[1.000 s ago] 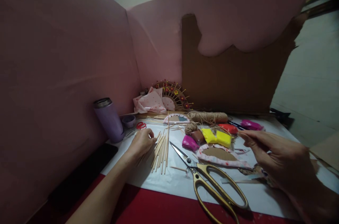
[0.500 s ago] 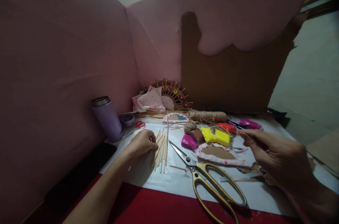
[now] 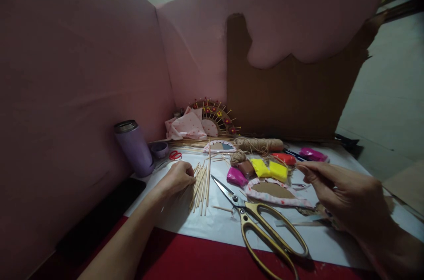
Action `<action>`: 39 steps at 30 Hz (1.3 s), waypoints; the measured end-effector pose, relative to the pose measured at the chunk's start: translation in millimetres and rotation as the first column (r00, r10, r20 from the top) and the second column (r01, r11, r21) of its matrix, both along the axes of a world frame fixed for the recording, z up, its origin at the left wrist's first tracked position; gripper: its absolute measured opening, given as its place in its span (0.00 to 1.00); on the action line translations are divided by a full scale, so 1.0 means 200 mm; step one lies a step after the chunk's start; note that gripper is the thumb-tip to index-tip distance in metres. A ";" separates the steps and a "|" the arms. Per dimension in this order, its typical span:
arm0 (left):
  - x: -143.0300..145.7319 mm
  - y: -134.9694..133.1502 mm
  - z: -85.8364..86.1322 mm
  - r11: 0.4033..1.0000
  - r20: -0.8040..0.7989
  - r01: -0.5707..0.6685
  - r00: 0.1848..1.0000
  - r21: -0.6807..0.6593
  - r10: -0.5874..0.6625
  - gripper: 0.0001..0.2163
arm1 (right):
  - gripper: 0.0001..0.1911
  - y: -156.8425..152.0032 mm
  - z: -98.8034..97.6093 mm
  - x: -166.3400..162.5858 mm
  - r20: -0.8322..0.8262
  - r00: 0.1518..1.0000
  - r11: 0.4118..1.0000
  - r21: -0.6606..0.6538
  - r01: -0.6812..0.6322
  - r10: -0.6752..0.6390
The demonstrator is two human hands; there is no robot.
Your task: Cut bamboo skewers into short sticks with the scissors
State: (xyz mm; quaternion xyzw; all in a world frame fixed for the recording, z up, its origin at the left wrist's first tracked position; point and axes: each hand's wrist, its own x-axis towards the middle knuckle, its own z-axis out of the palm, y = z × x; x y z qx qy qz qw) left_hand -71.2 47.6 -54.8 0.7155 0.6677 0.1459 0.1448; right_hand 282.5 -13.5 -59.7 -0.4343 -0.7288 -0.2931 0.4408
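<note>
My left hand (image 3: 179,177) rests on the white sheet with its fingers curled together, right at the left edge of a loose pile of thin wooden sticks (image 3: 201,189). Whether a stick is between those fingertips is hidden. Raised over the right side, my right hand (image 3: 347,191) is closed, thumb and forefinger pinched; anything in the pinch is too small to make out. Between the hands lie large gold-handled scissors (image 3: 253,216), their blades pointing at the sticks. Behind them is a cardboard piece edged with pale pink cloth (image 3: 276,191).
A purple tumbler (image 3: 134,149), a small purple bowl (image 3: 160,150) and red-handled scissors (image 3: 175,155) stand left. Yellow clay packets (image 3: 278,172), a magenta packet (image 3: 236,176) and a twine roll (image 3: 260,145) lie behind. A decorated cardboard arch (image 3: 220,114) leans at the back. A dark phone-like slab (image 3: 102,218) lies left.
My left hand has shifted very slightly at the edge of the stick pile. My right hand stays pinched in nearly the same place, and the objects lie as before.
</note>
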 end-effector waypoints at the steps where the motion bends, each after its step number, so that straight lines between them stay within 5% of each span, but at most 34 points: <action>1: 0.00 0.00 0.00 1.000 0.001 0.000 1.000 0.000 0.000 0.04 | 0.12 0.00 0.00 0.00 0.002 1.000 1.000 0.002 0.002 -0.002; 12: 0.01 -0.01 0.00 1.000 0.002 -0.007 1.000 0.021 0.006 0.11 | 0.11 0.01 -0.01 0.00 -0.016 1.000 1.000 -0.018 -0.001 0.000; 39: 0.01 0.01 -0.01 1.000 -0.016 -0.009 1.000 0.027 0.010 0.09 | 0.11 0.00 0.00 -0.02 0.020 1.000 1.000 -0.015 0.001 0.000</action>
